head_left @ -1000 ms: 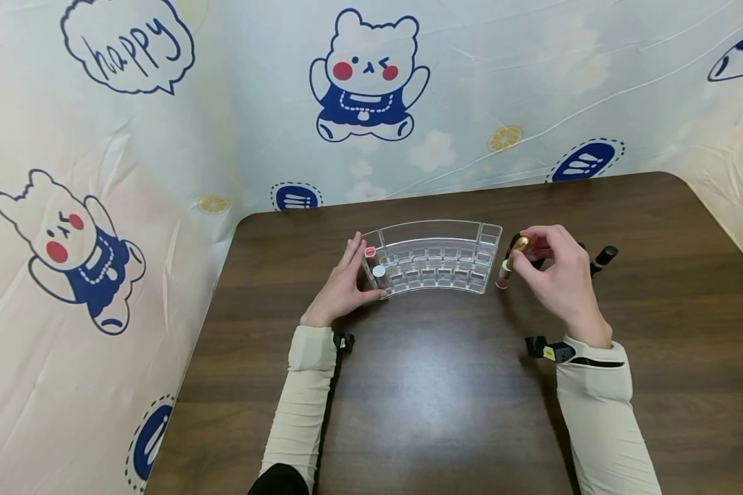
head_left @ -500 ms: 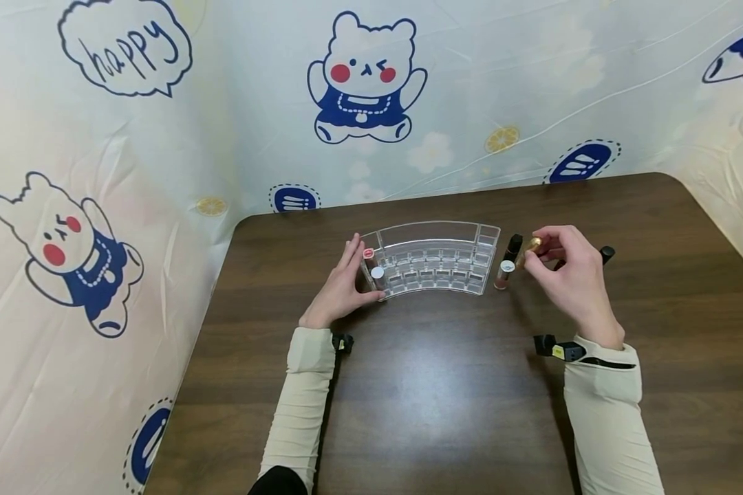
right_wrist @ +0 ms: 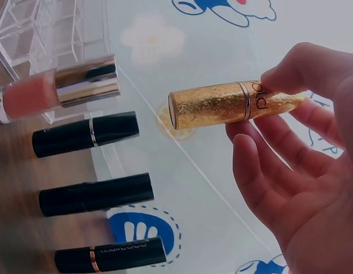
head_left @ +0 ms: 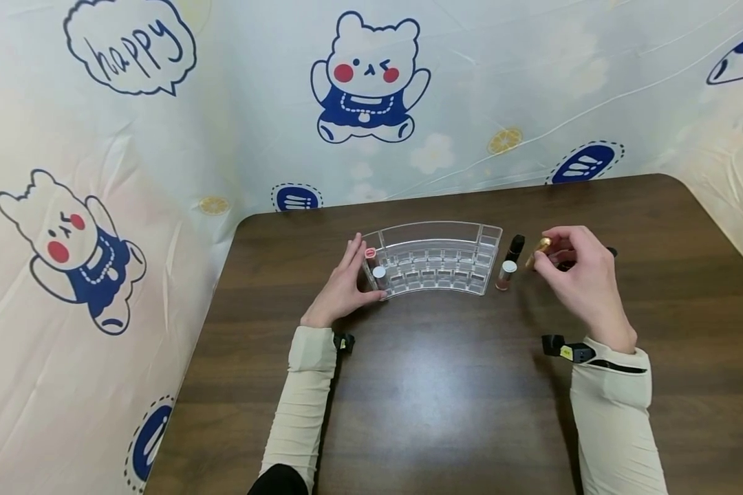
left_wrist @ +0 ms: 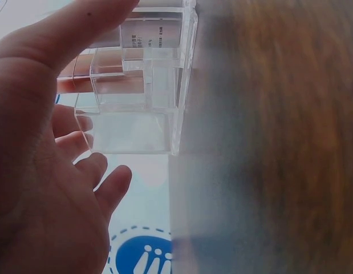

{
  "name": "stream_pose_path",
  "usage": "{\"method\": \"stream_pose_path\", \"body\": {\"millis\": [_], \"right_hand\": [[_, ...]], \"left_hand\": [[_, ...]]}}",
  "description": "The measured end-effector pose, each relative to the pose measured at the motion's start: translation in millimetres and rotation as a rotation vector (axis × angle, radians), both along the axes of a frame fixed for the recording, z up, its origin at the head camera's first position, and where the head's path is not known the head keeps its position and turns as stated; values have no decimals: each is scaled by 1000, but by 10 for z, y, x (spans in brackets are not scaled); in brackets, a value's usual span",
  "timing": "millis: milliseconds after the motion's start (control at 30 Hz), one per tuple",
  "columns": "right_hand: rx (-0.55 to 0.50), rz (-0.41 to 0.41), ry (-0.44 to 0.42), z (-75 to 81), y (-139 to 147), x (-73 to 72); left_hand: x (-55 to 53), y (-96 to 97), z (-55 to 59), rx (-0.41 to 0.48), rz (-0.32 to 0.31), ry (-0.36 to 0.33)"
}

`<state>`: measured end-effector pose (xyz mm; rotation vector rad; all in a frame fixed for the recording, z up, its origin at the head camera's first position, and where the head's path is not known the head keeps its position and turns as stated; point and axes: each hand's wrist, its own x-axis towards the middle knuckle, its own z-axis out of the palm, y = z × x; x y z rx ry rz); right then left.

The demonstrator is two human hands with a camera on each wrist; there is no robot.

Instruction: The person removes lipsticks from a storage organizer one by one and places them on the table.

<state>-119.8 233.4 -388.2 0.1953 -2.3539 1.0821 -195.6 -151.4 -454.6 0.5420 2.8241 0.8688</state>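
My left hand point(head_left: 340, 289) holds the left end of a clear curved lipstick organizer point(head_left: 430, 229), thumb at its front corner and fingers along its side. Two tubes, one red-topped point(head_left: 371, 255) and one silver-topped point(head_left: 380, 274), stand in its leftmost slots. To the right of the organizer, my right hand point(head_left: 585, 278) pinches a gold lipstick point(right_wrist: 207, 107) between thumb and fingers, raised above the table in the right wrist view. A silver-capped lip gloss point(right_wrist: 31, 96) and several black lipsticks point(right_wrist: 85, 134) stand in a row beside it.
The dark wooden table point(head_left: 433, 392) carries everything. Behind it and to the left hangs a pale patterned sheet point(head_left: 470, 89) with cartoon bears. One black tube point(head_left: 515, 246) stands behind the lip gloss, close to the organizer's right end.
My right hand has moved right with the gold lipstick, away from the organizer, uncovering the lip gloss and a black lipstick. The left hand stays on the organizer.
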Motion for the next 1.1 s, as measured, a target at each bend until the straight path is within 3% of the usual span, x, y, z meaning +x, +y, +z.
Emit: {"method": "stream_pose_path", "body": {"millis": [467,1100], "right_hand": [[-20,-18,-7,30,80,33],[57,-24,-211,-46,257,42]], "left_hand": [[1,-7,3,-1,0,-3],[-7,-4,5,0,-7,8]]}}
